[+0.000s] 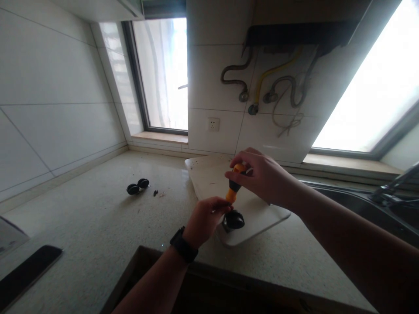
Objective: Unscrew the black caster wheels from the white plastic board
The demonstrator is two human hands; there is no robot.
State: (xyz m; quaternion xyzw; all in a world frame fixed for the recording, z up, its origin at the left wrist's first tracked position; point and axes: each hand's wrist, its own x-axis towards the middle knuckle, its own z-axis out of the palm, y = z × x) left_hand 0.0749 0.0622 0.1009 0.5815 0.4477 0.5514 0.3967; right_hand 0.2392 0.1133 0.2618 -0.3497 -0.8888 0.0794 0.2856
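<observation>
My right hand [262, 174] is closed round the top of an orange and black screwdriver [234, 187] that stands upright. My left hand [206, 220], with a black watch [183, 245] on the wrist, pinches the lower part of the screwdriver just above a small black caster wheel [233, 220]. The wheel sits at the near corner of a white board [255, 213] lying on the speckled countertop [98, 235].
Two more black wheels [138, 186] and a few small dark bits [156, 192] lie on the counter to the left. A dark phone [26, 272] lies at the near left. A steel sink [376, 209] with a tap [394, 185] is on the right. A dark opening [209, 292] lies below my arms.
</observation>
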